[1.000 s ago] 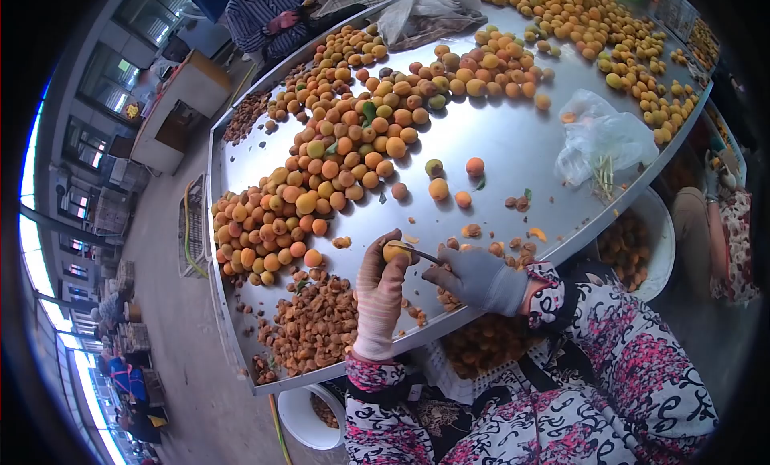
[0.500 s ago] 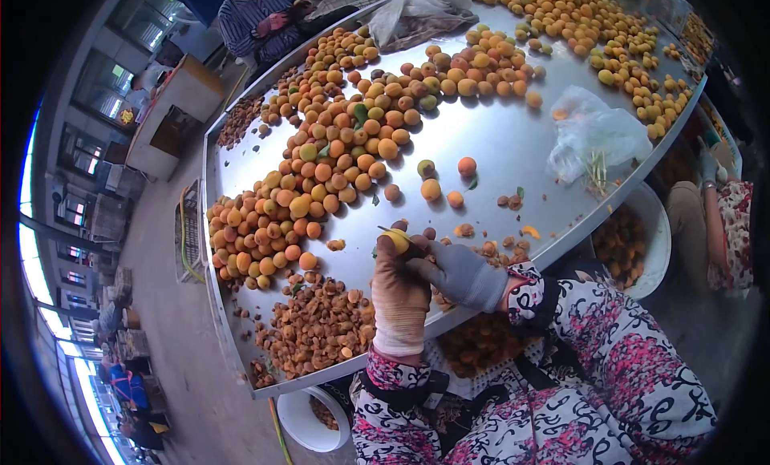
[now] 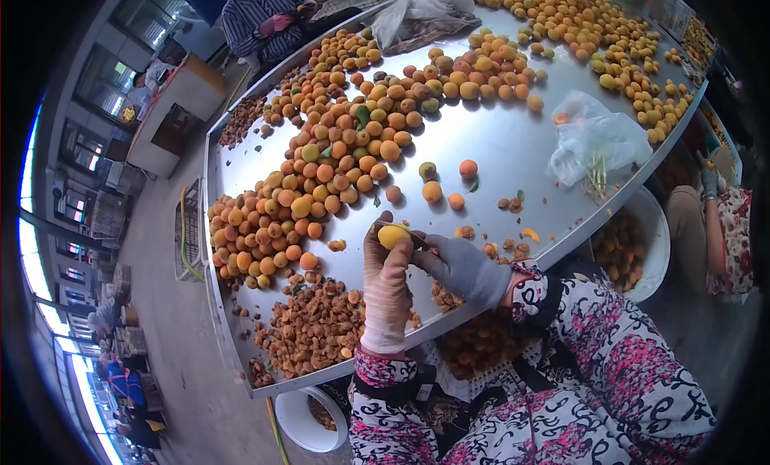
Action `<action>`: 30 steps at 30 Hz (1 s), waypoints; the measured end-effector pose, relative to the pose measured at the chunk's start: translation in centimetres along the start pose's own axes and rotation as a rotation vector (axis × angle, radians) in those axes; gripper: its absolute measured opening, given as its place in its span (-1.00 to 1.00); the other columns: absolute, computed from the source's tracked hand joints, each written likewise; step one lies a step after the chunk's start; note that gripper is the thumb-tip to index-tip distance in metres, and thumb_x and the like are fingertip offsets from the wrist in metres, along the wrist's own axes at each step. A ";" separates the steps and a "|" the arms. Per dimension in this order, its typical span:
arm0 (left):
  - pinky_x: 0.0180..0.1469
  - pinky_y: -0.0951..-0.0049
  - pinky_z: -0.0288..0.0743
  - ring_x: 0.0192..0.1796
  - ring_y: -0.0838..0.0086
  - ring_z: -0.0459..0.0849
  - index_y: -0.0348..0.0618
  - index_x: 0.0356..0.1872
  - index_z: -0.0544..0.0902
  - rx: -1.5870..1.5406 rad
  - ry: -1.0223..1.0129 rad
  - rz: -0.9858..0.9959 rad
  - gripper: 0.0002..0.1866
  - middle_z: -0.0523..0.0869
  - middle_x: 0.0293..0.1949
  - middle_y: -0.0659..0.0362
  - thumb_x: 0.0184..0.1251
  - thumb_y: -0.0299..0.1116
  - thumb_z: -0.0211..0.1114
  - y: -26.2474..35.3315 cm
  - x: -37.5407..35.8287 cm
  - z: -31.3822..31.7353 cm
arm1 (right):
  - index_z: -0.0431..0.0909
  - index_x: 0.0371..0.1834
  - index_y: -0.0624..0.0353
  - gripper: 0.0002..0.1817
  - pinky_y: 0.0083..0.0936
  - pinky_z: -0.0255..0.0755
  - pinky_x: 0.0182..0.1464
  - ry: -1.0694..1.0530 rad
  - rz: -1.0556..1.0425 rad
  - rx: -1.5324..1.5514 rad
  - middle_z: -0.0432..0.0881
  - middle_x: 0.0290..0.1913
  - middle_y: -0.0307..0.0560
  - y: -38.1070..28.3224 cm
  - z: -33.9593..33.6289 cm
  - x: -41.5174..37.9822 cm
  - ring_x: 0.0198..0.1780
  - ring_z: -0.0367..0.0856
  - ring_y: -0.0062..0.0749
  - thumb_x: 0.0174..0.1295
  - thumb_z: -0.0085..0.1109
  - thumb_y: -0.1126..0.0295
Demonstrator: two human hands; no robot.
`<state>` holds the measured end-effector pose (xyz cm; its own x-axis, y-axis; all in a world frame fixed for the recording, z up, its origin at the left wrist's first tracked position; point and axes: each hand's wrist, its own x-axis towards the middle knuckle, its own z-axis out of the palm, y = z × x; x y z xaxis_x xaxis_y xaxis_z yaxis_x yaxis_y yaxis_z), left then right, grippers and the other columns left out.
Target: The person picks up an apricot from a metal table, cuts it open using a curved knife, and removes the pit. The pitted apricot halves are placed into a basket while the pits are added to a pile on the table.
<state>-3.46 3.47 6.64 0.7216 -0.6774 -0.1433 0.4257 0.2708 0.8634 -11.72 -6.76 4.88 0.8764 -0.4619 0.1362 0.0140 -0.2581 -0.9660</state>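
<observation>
My left hand (image 3: 387, 285), in a pale striped work glove with dark fingers, grips a yellow apricot (image 3: 393, 236) between thumb and fingers above the near edge of the metal table (image 3: 513, 144). Close on its right is my right hand (image 3: 465, 268) in a grey glove, its fingers pinched together against the fruit's side. A thin dark shape shows at those fingertips, too small to name. Pits (image 3: 317, 325) lie heaped left of my hands. Beyond them spreads a long pile of apricots (image 3: 321, 172), with a few loose fruits nearby.
Below the table edge sit a crate of dark fruit halves (image 3: 481, 345), a white bucket (image 3: 311, 433) at left and a white tub (image 3: 659, 240) at right. Plastic bags (image 3: 597, 140) rest on the table. Co-workers sit at the far side (image 3: 261, 24) and at right (image 3: 728, 232).
My left hand has turned and shifted slightly left, so more of the apricot shows. My right fingers have drawn back a little from over it.
</observation>
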 end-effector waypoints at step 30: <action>-0.28 0.58 0.41 -0.33 0.51 0.52 -0.29 0.00 0.40 -0.330 0.163 -0.174 -0.46 0.63 -0.25 0.03 0.41 0.07 -0.11 -2.9 1.5 -0.3 | 0.42 -0.17 0.23 -0.57 -0.24 0.44 -0.31 -0.089 0.231 -0.366 0.57 -0.43 0.17 0.1 1.7 -0.2 -0.30 0.58 0.04 0.28 -0.08 0.01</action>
<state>-3.49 1.87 3.75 0.6893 -0.6220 -0.3714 0.6821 0.3846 0.6220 -11.06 -5.26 4.43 0.8748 -0.4720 -0.1087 -0.3442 -0.4479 -0.8252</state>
